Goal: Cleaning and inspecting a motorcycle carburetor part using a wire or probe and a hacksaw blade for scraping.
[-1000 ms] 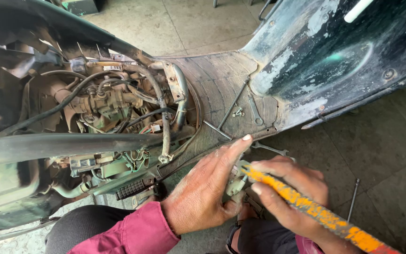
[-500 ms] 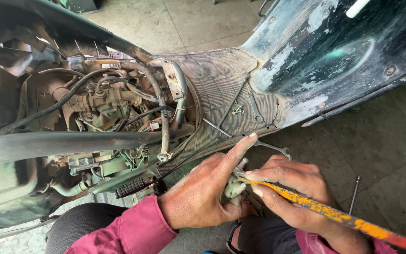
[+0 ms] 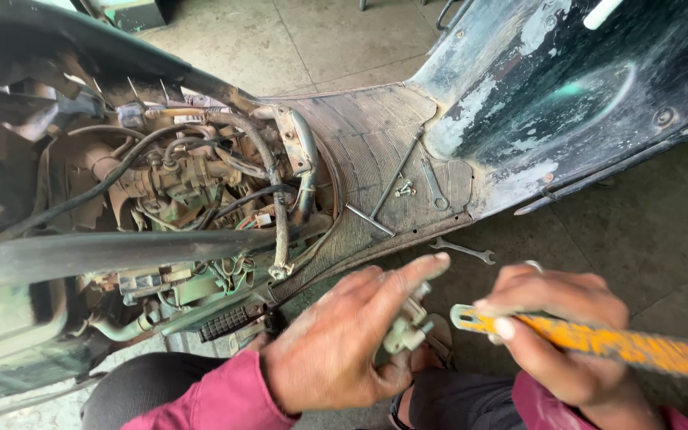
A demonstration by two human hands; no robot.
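While the left hand [image 3: 336,350] grips a small grey-green part [image 3: 406,326], index finger straight, the right hand [image 3: 567,334] is closed round an orange-handled tool [image 3: 599,338], tip just beside the part. Both sit low, above the knees. Beyond: spanner [image 3: 463,251] on floor, T-wrench [image 3: 392,191] and screws [image 3: 404,189] on scooter footboard [image 3: 360,143], exposed engine [image 3: 185,179] left.

The small metal part [image 3: 406,328] is a grimy grey-green casting with a stubby fitting poking out, held upright low in the frame over the person's lap. The tool [image 3: 599,341] is a long bar, orange paint chipped and worn, with its bare ring-shaped end almost touching the part.
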